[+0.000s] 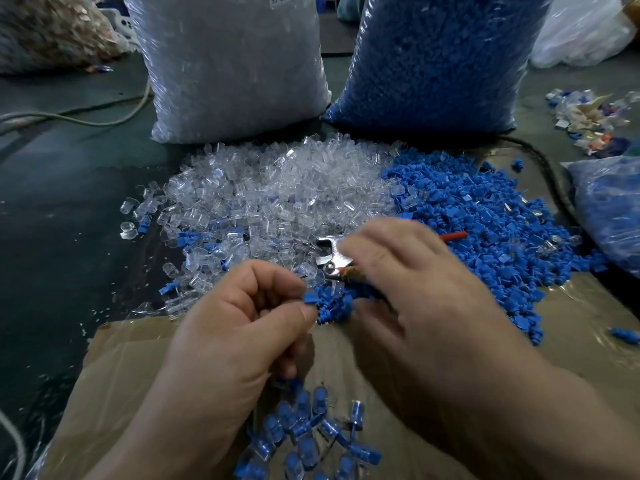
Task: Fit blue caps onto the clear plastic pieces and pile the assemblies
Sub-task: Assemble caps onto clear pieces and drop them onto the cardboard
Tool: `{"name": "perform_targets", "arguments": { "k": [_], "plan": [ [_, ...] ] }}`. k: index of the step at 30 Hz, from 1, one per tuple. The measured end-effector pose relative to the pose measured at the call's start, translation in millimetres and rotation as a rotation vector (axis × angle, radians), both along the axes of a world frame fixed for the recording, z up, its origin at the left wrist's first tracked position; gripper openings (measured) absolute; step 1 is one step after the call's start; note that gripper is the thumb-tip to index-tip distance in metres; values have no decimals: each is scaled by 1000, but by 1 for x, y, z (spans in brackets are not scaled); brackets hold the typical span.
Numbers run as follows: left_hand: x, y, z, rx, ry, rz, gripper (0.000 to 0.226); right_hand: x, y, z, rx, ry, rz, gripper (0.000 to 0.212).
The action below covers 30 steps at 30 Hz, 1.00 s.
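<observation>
A heap of clear plastic pieces (pixel 277 192) lies mid-table, with a heap of blue caps (pixel 485 220) to its right. My left hand (pixel 235 327) is curled, and its thumb and forefinger pinch a blue cap (pixel 309 298). My right hand (pixel 415 292), motion-blurred, reaches leftward with relaxed fingers over a small cluster of blue caps (pixel 334 304) between the hands; nothing shows in its grip. Finished assemblies (pixel 311 434), clear with blue caps, are piled on the cardboard below my hands.
Metal pliers (pixel 330 259) with a red handle (pixel 453 236) lie partly under my right fingers. A large bag of clear pieces (pixel 232 64) and one of blue caps (pixel 433 60) stand behind the heaps. Another bag (pixel 609 209) sits right; a cable (pixel 86 117) runs left; cardboard (pixel 138 375) covers the near table.
</observation>
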<state>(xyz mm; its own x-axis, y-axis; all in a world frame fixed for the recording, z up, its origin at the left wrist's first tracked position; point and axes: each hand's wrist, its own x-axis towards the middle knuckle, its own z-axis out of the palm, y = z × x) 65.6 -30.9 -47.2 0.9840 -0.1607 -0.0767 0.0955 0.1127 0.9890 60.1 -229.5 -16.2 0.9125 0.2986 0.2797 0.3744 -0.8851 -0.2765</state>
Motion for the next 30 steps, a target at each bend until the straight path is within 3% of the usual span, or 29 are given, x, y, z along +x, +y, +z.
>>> {"name": "perform_targets", "arguments": {
  "k": [2, 4, 10, 14, 18, 23, 27, 30],
  "plan": [
    [1, 2, -2, 32, -15, 19, 29, 9, -14, 2, -126, 149, -169, 71],
    [1, 2, -2, 42, -8, 8, 29, 15, -26, 0, -250, 232, -219, 75],
    [1, 3, 0, 66, -12, -12, 36, 23, -24, 3, -389, 247, -237, 74],
    [1, 2, 2, 44, 0, -6, 27, 27, -22, 2, -379, 198, -251, 73],
    [2, 3, 2, 66, -3, -2, 24, 29, -24, 4, -338, 128, -288, 56],
    [1, 3, 5, 40, -6, 25, 31, 20, -31, 22, -12, -2, -299, 27],
    [0, 3, 6, 8, -40, 42, 28, 3, -25, 28, -22, 10, -139, 22],
    [1, 4, 4, 29, -90, 62, 22, -5, -19, 27, -63, 30, -15, 31]
  ]
}}
